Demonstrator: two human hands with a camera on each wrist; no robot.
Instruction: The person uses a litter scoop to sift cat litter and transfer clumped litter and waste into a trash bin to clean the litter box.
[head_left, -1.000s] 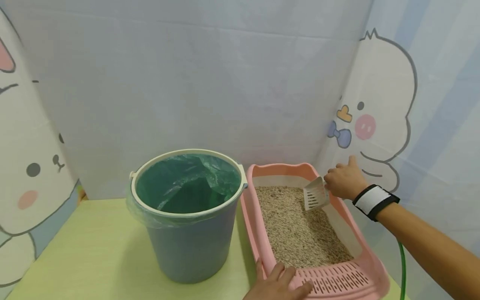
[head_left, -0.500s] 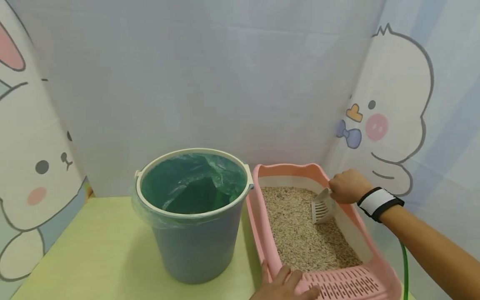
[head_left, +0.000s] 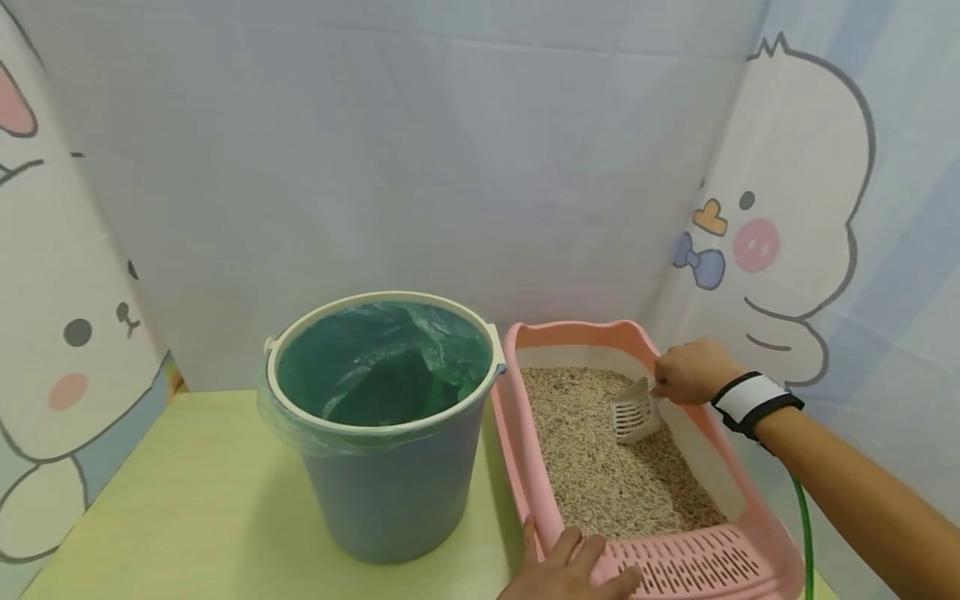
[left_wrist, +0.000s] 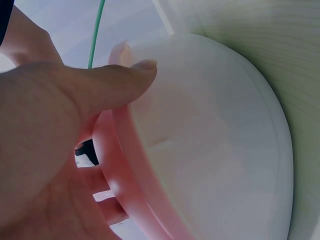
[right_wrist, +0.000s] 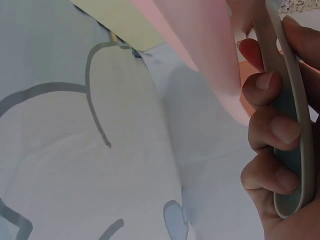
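The right hand [head_left: 693, 372] grips the scoop [head_left: 634, 411]; the left hand [head_left: 570, 571] clasps the litter tray [head_left: 652, 575] rim. Advisable: keep the scoop shallow and brace the tray firmly.

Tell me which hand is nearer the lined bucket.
Left. The left hand holds the near rim of the pink litter tray, just right of the bucket base. The right hand grips the scoop at the tray's far right side, farther off.
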